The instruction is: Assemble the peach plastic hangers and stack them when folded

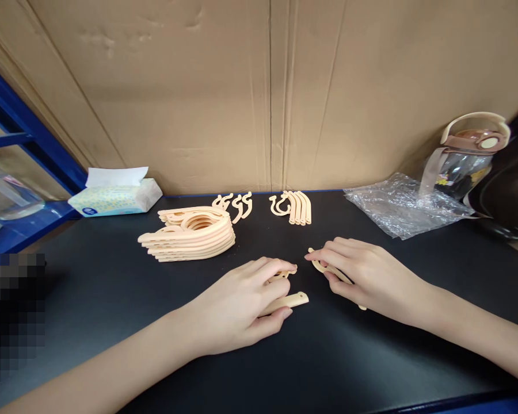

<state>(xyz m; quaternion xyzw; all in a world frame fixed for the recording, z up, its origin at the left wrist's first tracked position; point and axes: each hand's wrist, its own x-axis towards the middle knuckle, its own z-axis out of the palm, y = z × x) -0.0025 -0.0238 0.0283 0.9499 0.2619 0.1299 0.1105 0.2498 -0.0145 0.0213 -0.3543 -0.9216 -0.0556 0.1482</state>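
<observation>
Pinching: thumb and fingers of the left hand [242, 305] close on a beige plastic part [293, 300], gripped from above at mid-table. Index finger stretches over a second beige end, curled; can't tell if same piece. Hand hides the rest. Holed tip pokes out past the thumb, pointing right; long axis runs roughly left–right, slightly tilted, right end farther off.

The right hand [362, 270] has thumb and bunched fingers pinching a curved beige piece [317, 265]. Curved end points far-left toward the left hand, other end near-right under the palm; long axis diagonal. The held parts face each other but stay apart. Grip likely sits back from the tips to leave the facing ends free.

Farther out: stack of folded beige parts [190, 247] beyond the left wrist, nested same way, probably to save room. Small beige hooks [247, 208] behind it; row of curved arms [292, 210] to the right, side by side, presumably sorted by kind.

Edges: tissue pack [112, 198] back left, crumpled clear plastic [401, 210] and handled bottle [470, 144] back right, black tabletop [328, 362], cardboard backing [198, 86].
</observation>
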